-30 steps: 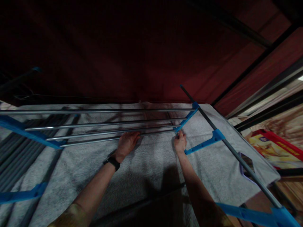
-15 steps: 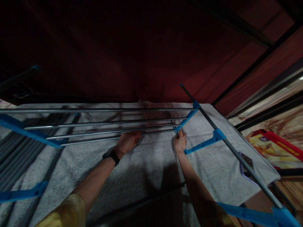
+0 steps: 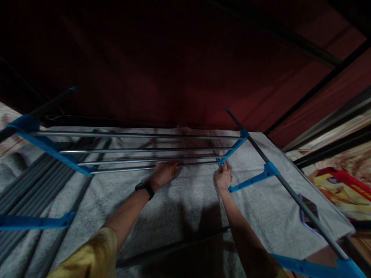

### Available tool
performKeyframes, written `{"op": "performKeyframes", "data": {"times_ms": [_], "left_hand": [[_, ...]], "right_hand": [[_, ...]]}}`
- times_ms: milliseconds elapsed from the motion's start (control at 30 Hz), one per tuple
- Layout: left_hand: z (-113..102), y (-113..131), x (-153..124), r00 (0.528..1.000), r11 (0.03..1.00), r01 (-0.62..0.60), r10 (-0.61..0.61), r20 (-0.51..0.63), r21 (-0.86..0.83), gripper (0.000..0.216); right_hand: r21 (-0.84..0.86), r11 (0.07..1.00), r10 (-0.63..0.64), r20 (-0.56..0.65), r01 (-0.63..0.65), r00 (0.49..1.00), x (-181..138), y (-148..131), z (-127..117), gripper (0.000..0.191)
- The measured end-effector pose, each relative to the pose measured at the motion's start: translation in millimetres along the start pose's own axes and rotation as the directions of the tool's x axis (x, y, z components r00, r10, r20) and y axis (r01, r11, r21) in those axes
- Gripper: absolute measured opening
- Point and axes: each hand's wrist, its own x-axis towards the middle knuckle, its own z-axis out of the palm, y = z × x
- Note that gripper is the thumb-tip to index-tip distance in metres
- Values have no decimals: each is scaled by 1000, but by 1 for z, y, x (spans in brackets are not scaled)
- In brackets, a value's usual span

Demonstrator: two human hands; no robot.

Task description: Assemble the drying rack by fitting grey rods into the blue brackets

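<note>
Towel [image 3: 179, 208], grey and nubbly, spreads across almost the whole lower view, draped flat over a drying rack [image 3: 290, 193] with its far edge meeting a dark red curtain [image 3: 174, 77] and its right edge hanging past the long grey side pole. Above it sits a raised tier of four thin steel rods [image 3: 139, 148], smooth and shiny, running side to side between two slanted blue plastic brackets, one at the left [image 3: 52, 148] and one at the right [image 3: 233, 148]. More blue fittings show: one short arm [image 3: 255, 178] off the right pole, one at lower left, one at the bottom right corner. Dark grey bars [image 3: 26, 193] lie bare at the left where the towel stops. Left hand [image 3: 164, 173], black watch [image 3: 145, 189] on its wrist, lies palm down with fingers loosely spread on the towel, fingertips under the nearest rod. Right hand [image 3: 223, 178] is curled narrow at the lower tip of the right bracket, touching it; whether it pinches cloth or plastic I cannot tell. Open towel lies between the hands and in front of them; a red and yellow box [image 3: 339, 189] sits well apart at the right.
</note>
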Motion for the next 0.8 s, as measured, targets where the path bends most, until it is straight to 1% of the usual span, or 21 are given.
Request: {"op": "performKeyframes", "data": {"times_ms": [67, 133, 200, 233, 300, 367, 400, 467, 500, 533, 600, 667, 733, 800], "left_hand": [[-4, 7, -5, 1000, 1000, -2, 2, -10, 14, 29], [-9, 12, -14, 999, 1000, 1, 1, -44, 30, 29], [-14, 13, -26, 992, 998, 47, -41, -122, 51, 32], [-17, 13, -34, 982, 994, 94, -83, -170, 56, 33], [-24, 14, -52, 944, 976, 215, -200, -262, 30, 35], [-31, 20, -76, 895, 951, 307, -305, -326, -45, 33], [-33, 27, -89, 874, 940, 329, -340, -347, -90, 32], [-35, 49, -120, 855, 931, 323, -364, -369, -171, 30], [-34, 63, -138, 858, 933, 302, -355, -370, -195, 30], [-31, 77, -156, 881, 939, 269, -329, -341, -214, 29], [-24, 104, -191, 942, 953, 200, -251, -224, -227, 28], [-16, 123, -219, 957, 958, 227, -253, -139, -174, 27], [-10, 132, -235, 961, 961, 257, -265, -75, -98, 24], [-7, 135, -241, 967, 967, 253, -253, -29, -15, 19]], "right_hand": [[-12, 1000, -6, 9, 7, 1000, -2, 1, -1, 59], [-28, 1000, -12, 11, 12, 1000, -2, 4, -1, 58], [-47, 999, -22, 19, 23, 1000, -2, 7, 1, 57], [-56, 998, -28, 23, 30, 999, -1, 8, 2, 57], [-74, 996, -40, 23, 42, 999, -1, 9, 5, 58], [-88, 995, -46, 12, 46, 999, -1, 10, 7, 58], [-92, 995, -45, 5, 45, 999, -1, 9, 7, 57], [-91, 995, -39, 9, 40, 999, -1, 8, 6, 54], [-83, 996, -37, 22, 39, 999, -1, 7, 4, 52], [-69, 997, -39, 41, 41, 998, 0, 7, 2, 51], [-28, 998, -52, 79, 54, 996, -1, 6, -3, 50], [31, 997, -76, 77, 74, 994, -5, 6, -7, 55], [110, 985, -136, 16, 134, 991, -15, 8, -9, 60], [222, 941, -243, -78, 255, 967, -35, 13, -8, 60]]}}
